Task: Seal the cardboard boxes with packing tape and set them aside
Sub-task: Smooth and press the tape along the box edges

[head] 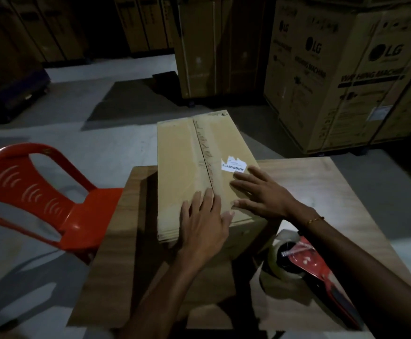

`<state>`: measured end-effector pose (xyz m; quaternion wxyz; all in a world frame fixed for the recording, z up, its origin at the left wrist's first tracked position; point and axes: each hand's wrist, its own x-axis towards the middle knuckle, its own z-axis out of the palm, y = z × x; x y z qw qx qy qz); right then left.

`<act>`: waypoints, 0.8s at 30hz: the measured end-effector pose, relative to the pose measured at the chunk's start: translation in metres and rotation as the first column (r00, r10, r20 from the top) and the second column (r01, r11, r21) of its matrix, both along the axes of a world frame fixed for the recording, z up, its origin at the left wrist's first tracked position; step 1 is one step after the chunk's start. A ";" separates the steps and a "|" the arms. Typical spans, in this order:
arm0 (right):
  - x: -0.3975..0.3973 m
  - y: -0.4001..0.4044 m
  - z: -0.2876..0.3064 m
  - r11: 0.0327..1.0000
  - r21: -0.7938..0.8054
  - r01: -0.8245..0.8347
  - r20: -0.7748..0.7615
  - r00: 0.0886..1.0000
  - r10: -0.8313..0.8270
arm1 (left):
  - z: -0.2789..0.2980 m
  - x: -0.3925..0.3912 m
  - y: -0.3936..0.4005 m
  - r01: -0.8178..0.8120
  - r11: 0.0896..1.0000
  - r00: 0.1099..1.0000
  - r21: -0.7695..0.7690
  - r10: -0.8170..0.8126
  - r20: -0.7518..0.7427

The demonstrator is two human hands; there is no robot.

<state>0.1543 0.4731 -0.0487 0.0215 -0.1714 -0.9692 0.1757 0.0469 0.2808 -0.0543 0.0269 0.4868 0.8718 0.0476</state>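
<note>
Cardboard box (187,172): closed, centre seam taped, on wooden table (341,192). Left hand (203,221) and right hand (260,192): flat, fingers straight, pressing the near end of the lid. Tape dispenser (297,258): red, near right of the box. Red plastic chair (35,192): left.

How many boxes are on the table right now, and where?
1. The cardboard box sits on the wooden table, its far end overhanging, with the left hand and right hand flat on its top. The big cartons behind stand on the floor.
</note>
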 end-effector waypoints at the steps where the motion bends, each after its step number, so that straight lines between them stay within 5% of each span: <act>1: 0.001 -0.002 0.001 1.000 -0.005 0.010 -0.005 1.000 -0.010 | -0.002 0.003 -0.005 0.005 1.000 1.000 0.001 -0.005 0.000; 7: 0.004 -0.025 0.002 0.997 -0.026 0.068 0.036 0.997 -0.067 | -0.012 -0.023 -0.025 0.087 0.985 0.996 0.150 -0.081 -0.045; 13: -0.002 -0.063 -0.008 0.983 0.181 0.030 0.004 1.000 -0.031 | -0.018 -0.087 -0.037 0.305 0.921 0.942 0.241 -0.254 -0.219; 16: -0.008 -0.083 -0.009 0.979 0.195 0.057 0.040 0.997 -0.066 | -0.023 -0.112 -0.041 0.106 0.976 0.964 0.190 -0.054 -0.260; 20: -0.020 -0.104 -0.012 0.964 0.189 0.186 0.035 0.980 -0.196 | -0.030 -0.118 -0.050 -0.431 0.806 0.899 0.406 0.423 0.116; 24: -0.037 -0.125 -0.014 0.940 0.215 0.264 0.016 0.962 -0.274 | -0.029 -0.110 -0.052 -0.621 0.673 0.759 0.402 0.387 0.524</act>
